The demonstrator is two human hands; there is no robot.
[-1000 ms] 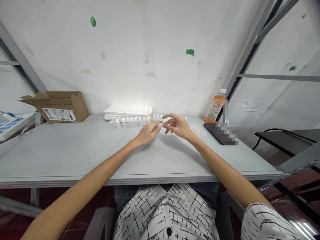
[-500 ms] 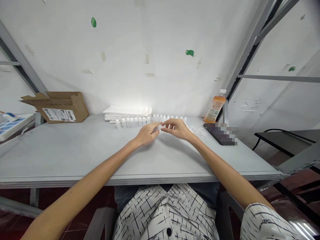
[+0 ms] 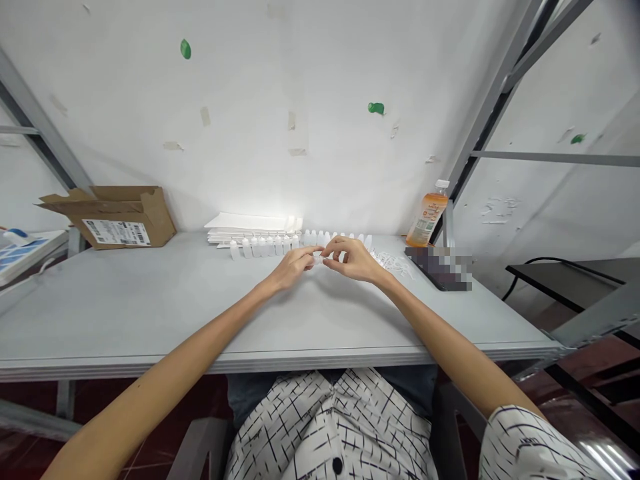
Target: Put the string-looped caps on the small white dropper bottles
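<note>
Grip of left hand [image 3: 291, 269] holds small translucent bottle [image 3: 318, 259]; right hand [image 3: 353, 259] narrow at its end, hold unclear.

Held piece [image 3: 318, 259]: mostly hidden | dark slab [image 3: 423, 263]: partly pixelated | sleeve [image 3: 520, 443]: cut off below

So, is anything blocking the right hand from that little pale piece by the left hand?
Nothing visible is: the left hand seems to hold the small pale piece, and the right hand has its fingertips right at it. The white bottles stand behind and to the left.
</note>
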